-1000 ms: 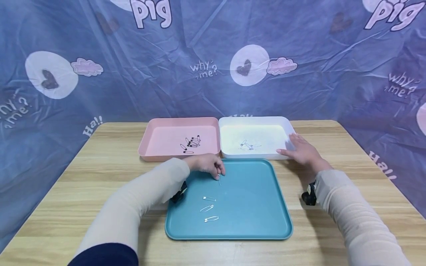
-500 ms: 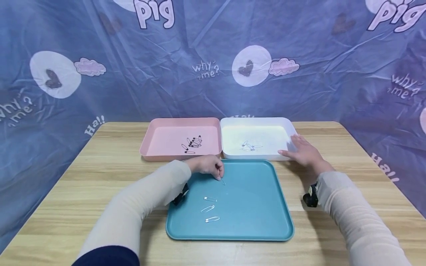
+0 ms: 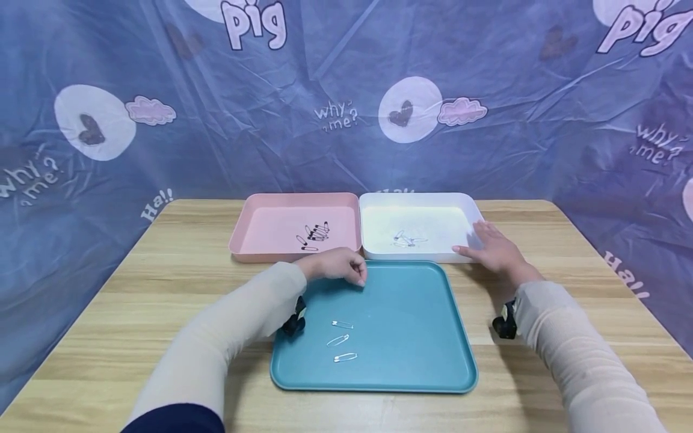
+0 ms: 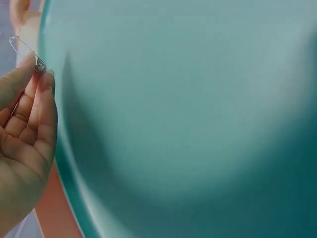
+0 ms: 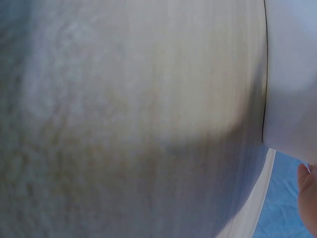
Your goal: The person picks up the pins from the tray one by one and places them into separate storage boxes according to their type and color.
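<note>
Over the back left of the teal tray (image 3: 411,325), my left hand (image 3: 338,264) pinches a silver safety pin (image 4: 40,65) between thumb and fingertips. The pin shows in the left wrist view and is hidden by the hand in the head view. Three silver safety pins (image 3: 338,340) lie on the teal tray, towards its front left. My right hand (image 3: 498,249) rests with spread fingers at the right front corner of the white tray (image 3: 438,219), gripping nothing. Several silver safety pins (image 3: 403,241) lie in that white tray.
To the left of the white tray stands a pink tray (image 3: 271,228) with several black safety pins (image 3: 318,233) in it. Both trays sit behind the teal one on a wooden table (image 3: 178,264). A blue printed cloth (image 3: 243,150) hangs behind the table.
My left hand has picked up the safety pin from the teal tray and lifted it slightly, out of sight in the head view. The right hand stays at the white tray.
</note>
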### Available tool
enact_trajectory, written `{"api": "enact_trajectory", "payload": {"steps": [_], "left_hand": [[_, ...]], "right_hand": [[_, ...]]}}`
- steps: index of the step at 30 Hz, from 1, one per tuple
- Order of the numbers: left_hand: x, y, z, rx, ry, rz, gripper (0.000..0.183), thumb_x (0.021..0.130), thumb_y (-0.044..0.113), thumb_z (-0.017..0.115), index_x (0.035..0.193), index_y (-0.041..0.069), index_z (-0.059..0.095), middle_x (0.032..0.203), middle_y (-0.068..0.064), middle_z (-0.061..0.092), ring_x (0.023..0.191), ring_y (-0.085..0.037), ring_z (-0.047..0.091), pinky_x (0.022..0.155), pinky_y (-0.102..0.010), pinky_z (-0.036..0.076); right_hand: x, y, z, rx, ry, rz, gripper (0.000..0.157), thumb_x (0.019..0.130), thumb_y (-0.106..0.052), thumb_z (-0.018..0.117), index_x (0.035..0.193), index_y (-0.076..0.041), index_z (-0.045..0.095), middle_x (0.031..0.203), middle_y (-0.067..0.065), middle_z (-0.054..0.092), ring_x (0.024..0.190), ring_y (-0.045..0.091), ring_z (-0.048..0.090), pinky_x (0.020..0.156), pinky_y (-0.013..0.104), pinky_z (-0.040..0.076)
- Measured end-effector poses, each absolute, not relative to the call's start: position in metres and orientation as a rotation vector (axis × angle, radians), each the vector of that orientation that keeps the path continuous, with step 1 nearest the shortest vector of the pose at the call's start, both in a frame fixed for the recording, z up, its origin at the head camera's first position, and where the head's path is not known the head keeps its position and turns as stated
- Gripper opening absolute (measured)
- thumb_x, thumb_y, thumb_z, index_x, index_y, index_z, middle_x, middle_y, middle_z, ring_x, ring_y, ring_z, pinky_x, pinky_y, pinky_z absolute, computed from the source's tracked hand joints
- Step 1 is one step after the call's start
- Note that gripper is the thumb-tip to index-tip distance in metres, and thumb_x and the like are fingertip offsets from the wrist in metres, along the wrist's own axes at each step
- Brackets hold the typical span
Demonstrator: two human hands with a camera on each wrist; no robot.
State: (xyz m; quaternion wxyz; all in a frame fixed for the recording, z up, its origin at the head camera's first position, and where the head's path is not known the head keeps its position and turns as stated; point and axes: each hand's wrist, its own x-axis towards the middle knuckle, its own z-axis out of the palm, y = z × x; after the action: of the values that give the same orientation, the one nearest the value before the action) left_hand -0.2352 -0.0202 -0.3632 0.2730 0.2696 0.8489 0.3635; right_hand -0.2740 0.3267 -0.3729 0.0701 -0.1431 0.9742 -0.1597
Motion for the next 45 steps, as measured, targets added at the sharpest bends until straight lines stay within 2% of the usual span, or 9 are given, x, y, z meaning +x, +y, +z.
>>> {"api": "enact_trajectory", "payload": {"steps": [8,15,21,28,35,40,45], "left_hand": [[-0.239,-0.011,-0.355,0.666,2.212,1.245,0.002,0.078,0.006,0.061,0.078,0.006,0.059,0.070,-0.002,0.053,0.067,-0.014,0.048,0.067,-0.028,0.044],[-0.247,-0.001,-0.352,0.622,2.275,1.375,0.006,0.080,0.009,0.061,0.084,0.004,0.060,0.073,-0.002,0.055,0.068,-0.013,0.049,0.068,-0.029,0.045],[-0.257,0.008,-0.352,0.456,2.306,1.460,0.008,0.082,0.011,0.059,0.087,0.006,0.061,0.074,-0.002,0.053,0.066,-0.016,0.047,0.066,-0.038,0.044],[-0.272,0.017,-0.357,0.301,2.274,1.621,0.008,0.082,0.006,0.057,0.090,0.002,0.059,0.082,-0.007,0.054,0.079,-0.017,0.052,0.076,-0.034,0.045],[-0.284,0.029,-0.361,0.176,2.277,1.682,0.015,0.082,0.006,0.057,0.097,0.001,0.060,0.093,-0.004,0.057,0.089,-0.020,0.054,0.081,-0.034,0.044],[-0.292,0.042,-0.359,0.180,2.347,1.644,0.016,0.081,0.007,0.059,0.097,0.004,0.062,0.088,-0.003,0.058,0.087,-0.020,0.056,0.078,-0.031,0.045],[-0.300,0.053,-0.363,0.210,2.424,1.588,0.015,0.081,0.006,0.059,0.095,0.003,0.063,0.085,-0.002,0.060,0.078,-0.014,0.056,0.070,-0.025,0.047]], "right_hand": [[-0.276,0.327,-0.376,-0.414,2.934,-0.489,0.096,0.079,-0.060,0.041,0.132,0.012,0.007,0.137,0.030,0.004,0.125,0.041,0.000,0.099,0.050,0.004],[-0.276,0.327,-0.376,-0.406,2.938,-0.473,0.096,0.079,-0.061,0.040,0.133,0.012,0.008,0.137,0.029,0.005,0.125,0.041,0.001,0.100,0.050,0.005],[-0.276,0.327,-0.376,-0.406,2.938,-0.475,0.095,0.080,-0.061,0.040,0.133,0.011,0.008,0.137,0.029,0.004,0.125,0.041,0.001,0.100,0.050,0.004],[-0.277,0.327,-0.377,-0.410,2.940,-0.453,0.095,0.079,-0.061,0.040,0.133,0.011,0.008,0.137,0.028,0.005,0.125,0.040,0.001,0.100,0.050,0.005],[-0.274,0.325,-0.376,-0.402,2.948,-0.512,0.096,0.079,-0.062,0.040,0.133,0.011,0.009,0.138,0.028,0.005,0.125,0.040,0.000,0.099,0.050,0.005],[-0.273,0.326,-0.376,-0.415,2.965,-0.573,0.100,0.076,-0.065,0.040,0.132,0.012,0.010,0.137,0.028,0.007,0.126,0.039,0.000,0.100,0.050,0.004],[-0.273,0.327,-0.375,-0.407,2.956,-0.539,0.097,0.078,-0.063,0.040,0.133,0.011,0.009,0.137,0.028,0.006,0.126,0.039,0.001,0.100,0.050,0.005]]}}
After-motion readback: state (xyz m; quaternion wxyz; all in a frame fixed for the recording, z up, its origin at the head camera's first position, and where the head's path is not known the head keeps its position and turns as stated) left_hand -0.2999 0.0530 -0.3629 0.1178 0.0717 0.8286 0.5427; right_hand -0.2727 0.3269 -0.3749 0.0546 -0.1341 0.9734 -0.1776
